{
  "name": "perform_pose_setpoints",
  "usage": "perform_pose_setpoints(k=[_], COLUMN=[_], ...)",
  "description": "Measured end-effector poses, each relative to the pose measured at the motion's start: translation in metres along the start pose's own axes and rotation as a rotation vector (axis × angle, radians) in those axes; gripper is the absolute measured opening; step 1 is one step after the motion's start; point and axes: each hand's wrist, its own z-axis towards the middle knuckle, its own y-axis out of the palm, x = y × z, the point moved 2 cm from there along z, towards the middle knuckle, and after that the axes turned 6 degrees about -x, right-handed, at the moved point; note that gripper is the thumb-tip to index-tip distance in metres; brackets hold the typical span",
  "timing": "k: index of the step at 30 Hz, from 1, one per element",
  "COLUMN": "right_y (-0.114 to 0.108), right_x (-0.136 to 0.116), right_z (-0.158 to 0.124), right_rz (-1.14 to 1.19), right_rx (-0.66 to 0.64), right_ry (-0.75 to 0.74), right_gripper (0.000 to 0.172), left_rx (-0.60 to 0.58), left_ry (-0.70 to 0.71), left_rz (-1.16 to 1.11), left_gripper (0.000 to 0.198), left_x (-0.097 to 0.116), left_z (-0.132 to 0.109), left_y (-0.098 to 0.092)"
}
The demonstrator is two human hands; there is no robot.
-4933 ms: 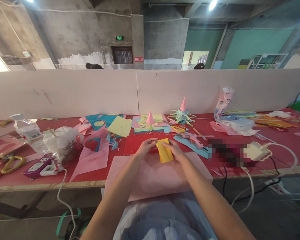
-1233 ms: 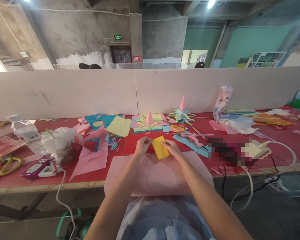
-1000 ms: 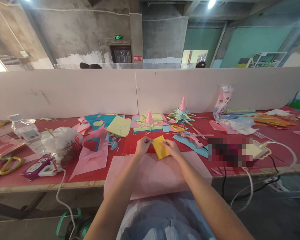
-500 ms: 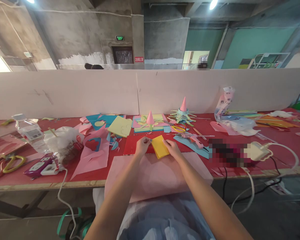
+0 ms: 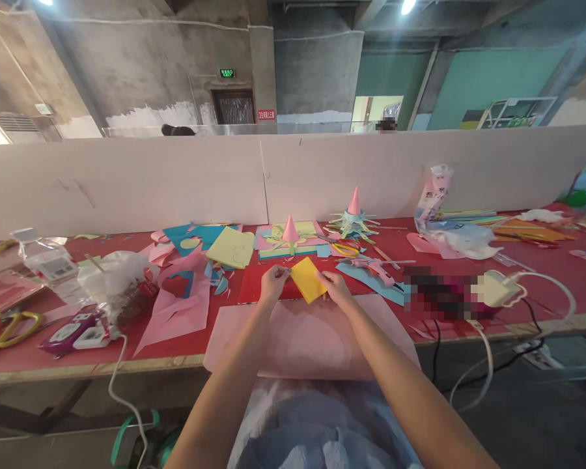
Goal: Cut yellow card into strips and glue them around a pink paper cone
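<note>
My right hand [image 5: 336, 286] pinches a folded yellow sheet of paper [image 5: 308, 280] by its right corner, holding it tilted above the table. Just left of the paper, my left hand [image 5: 274, 284] is closed, thumb and fingertips together near its left edge. Something small and dark may be between those fingertips; I cannot make it out. Under my wrists lies a large pink sheet [image 5: 303, 339], partly over a red board [image 5: 254, 284]. Beyond the hands stand a pink paper cone [image 5: 290, 230] with green strips and a second pink cone [image 5: 354, 202] on a fringed blue ring.
To the right lie a pink glue gun [image 5: 381, 272], scissors [image 5: 346, 247] and a white plug [image 5: 497, 288] with cables. On the left are a purple power strip [image 5: 71, 331], yellow-handled scissors [image 5: 19, 329], a water bottle [image 5: 43, 257] and cut pink paper [image 5: 180, 306]. A pale partition [image 5: 176, 182] runs behind.
The yellow paper has turned slightly and shows its face more squarely, still in my right hand. My left hand stays closed beside it. The whole view has shifted a little.
</note>
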Motion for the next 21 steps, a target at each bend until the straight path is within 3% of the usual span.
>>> perform_pose_setpoints(k=[6,10,16,21], right_y=[0.000,0.000,0.004,0.003], right_x=[-0.007,-0.007,-0.010,-0.007], right_z=[-0.004,-0.004,-0.006,-0.006], right_rz=[0.273,0.469,0.398,0.359], right_rx=[-0.014,-0.029,-0.054,-0.020], right_ry=[0.000,0.048,0.014,0.044], right_gripper=[0.037,0.045,0.035,0.039], left_rx=[-0.107,-0.135,-0.269,-0.311], left_ry=[-0.016,-0.063,-0.155,-0.144], left_rz=[-0.147,-0.180,-0.144,-0.112], left_gripper=[0.023,0.026,0.024,0.024], left_x=[0.007,0.012,0.014,0.017], left_z=[-0.002,-0.006,-0.013,-0.014], left_y=[0.001,0.002,0.011,0.013])
